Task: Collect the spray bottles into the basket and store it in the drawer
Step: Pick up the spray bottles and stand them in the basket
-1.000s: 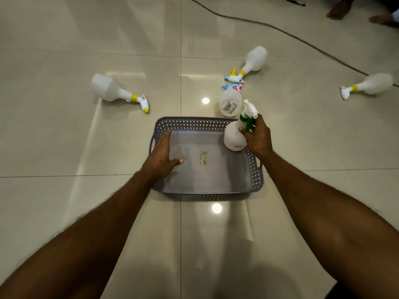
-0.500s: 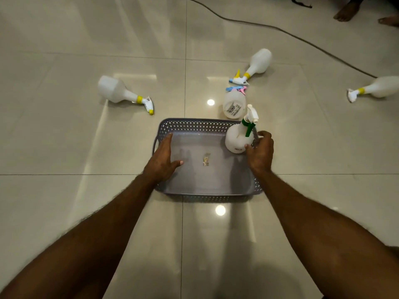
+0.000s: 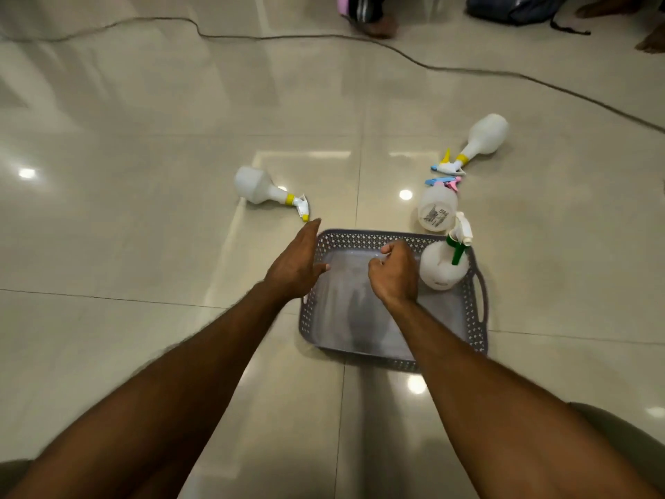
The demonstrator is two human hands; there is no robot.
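Observation:
A grey perforated basket [image 3: 480, 320] sits on the tiled floor. A white spray bottle with a green trigger [image 3: 442, 264] stands in its far right corner. My right hand [image 3: 394, 275] hovers over the basket's middle, fingers loosely curled, holding nothing. My left hand [image 3: 297, 261] is open with fingers stretched, above the basket's far left corner. Beyond it a white bottle with a yellow collar [image 3: 261, 190] lies on its side. A bottle with a pink and blue trigger [image 3: 437, 210] lies just behind the basket, and another yellow-collared bottle [image 3: 482, 136] farther back.
A dark cable [image 3: 449, 68] runs across the floor at the back. Bare feet [image 3: 376, 28] of other people and a dark bag [image 3: 514, 9] are along the far edge. My knees show at the bottom corners.
My right hand let go of the green-trigger bottle, which now stands in the basket, and moved left. My left hand lifted off the basket floor toward the far left. The view turned left.

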